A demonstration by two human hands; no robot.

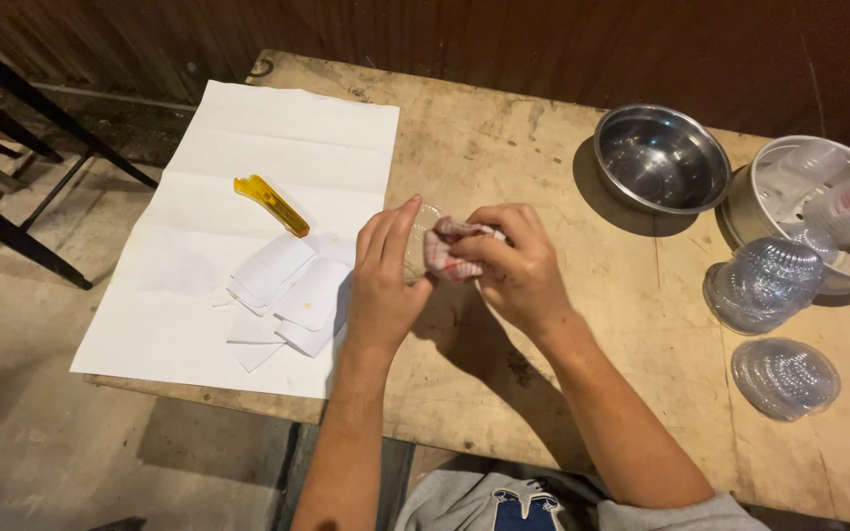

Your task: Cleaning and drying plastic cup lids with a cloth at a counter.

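My left hand holds a small clear plastic lid upright by its edge above the wooden table. My right hand presses a red-and-white checked cloth against the lid. Both hands meet near the table's middle, just right of the white paper sheet. Most of the lid is hidden behind my fingers and the cloth.
A yellow utility knife and several cut white paper pieces lie on the sheet. A steel bowl, a white tub holding clear cups, and two stacks of clear lids sit at right. Dark chair legs stand at left.
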